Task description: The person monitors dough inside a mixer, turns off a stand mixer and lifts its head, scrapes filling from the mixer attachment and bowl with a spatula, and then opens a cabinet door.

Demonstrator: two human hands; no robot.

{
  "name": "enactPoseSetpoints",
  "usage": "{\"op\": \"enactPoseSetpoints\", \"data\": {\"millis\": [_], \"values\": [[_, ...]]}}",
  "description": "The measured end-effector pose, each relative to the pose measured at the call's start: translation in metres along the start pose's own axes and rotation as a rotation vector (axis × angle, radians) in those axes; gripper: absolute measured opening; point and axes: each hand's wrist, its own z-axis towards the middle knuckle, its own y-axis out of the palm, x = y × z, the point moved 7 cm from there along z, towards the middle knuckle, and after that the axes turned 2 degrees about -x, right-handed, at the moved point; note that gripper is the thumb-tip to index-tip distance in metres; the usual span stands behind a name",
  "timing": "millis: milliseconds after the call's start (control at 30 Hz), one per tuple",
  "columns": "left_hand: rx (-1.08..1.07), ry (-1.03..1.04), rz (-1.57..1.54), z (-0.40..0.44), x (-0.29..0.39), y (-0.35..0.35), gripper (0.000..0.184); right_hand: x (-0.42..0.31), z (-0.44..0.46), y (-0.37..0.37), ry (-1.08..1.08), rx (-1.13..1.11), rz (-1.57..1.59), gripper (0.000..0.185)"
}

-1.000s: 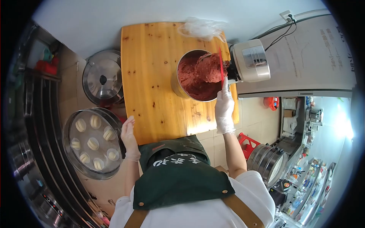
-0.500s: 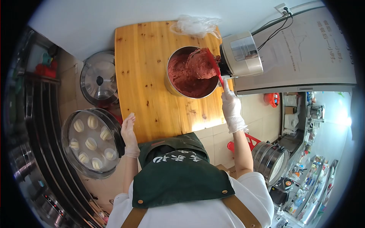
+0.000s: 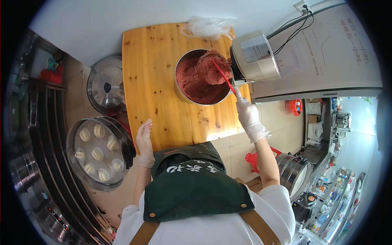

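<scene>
gloves [image 3: 254, 127] of thin clear plastic cover the right hand [image 3: 248, 114] and the left hand [image 3: 145, 141] alike. the right one is closed around a red spatula [image 3: 223, 74], whose far end lies against a thick lump [image 3: 205, 70] of reddish-brown paste. the left one holds nothing that i can see: its fingers reach out fairly straight and close together, by the near left corner of the wooden table [image 3: 155, 94], well apart from the spatula; whether it touches the wood i cannot tell.

the lump bulges over the steel bowl [image 3: 181, 95], just beside the head of a pale stand mixer [image 3: 255, 53], and whatever it clings to is buried. more paste [image 3: 187, 83] lies below it, inside the bowl. as far as i can judge, the blending looks well along, since the colour seems even and no dry patches show. what seems left is the lump, one big mass not yet parted from the mixer's end. how deep the bowl is filled i cannot tell from where i stand.

further out, a crumpled plastic bag [image 3: 208, 27] lies at the table's far edge. off its left side, a round tray [image 3: 90, 143] bears pale rolls [image 3: 98, 154], set apart from one another, with a big lid [image 3: 104, 73] beyond. off the right side is a red stool [image 3: 252, 160].
</scene>
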Motion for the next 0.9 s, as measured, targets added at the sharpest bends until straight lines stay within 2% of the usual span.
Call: {"op": "enactPoseSetpoints", "data": {"millis": [100,200,300,400,500,567,700,900], "values": [[-0.008,0.01,-0.006,0.001,0.004,0.006,0.029,0.013,0.009,-0.009,0.015,0.028,-0.069,0.075],[0.015,0.012,-0.009,-0.001,0.008,0.006,0.029,0.022,0.023,0.013,0.074,0.055,0.194,0.069],[0.046,0.0,-0.003,-0.003,0.01,0.007,0.029,0.019,0.027,0.036,0.212,-0.055,0.814,0.06],[0.039,0.013,-0.036,0.001,0.014,0.015,0.029,0.01,0.011,0.026,0.293,-0.177,0.873,0.054],[-0.008,-0.001,-0.05,0.01,0.026,0.043,0.029,-0.002,-0.003,0.029,0.062,-0.062,0.639,0.059],[-0.099,0.077,-0.079,0.023,0.031,0.067,0.029,-0.012,-0.01,0.033,-0.021,-0.031,0.48,0.066],[-0.207,0.129,-0.069,0.035,0.05,0.108,0.031,-0.008,-0.018,0.014,0.039,-0.128,0.234,0.072],[-0.191,0.07,-0.075,0.035,0.049,0.114,0.031,0.005,-0.003,-0.03,0.09,-0.127,0.079,0.074]]}}
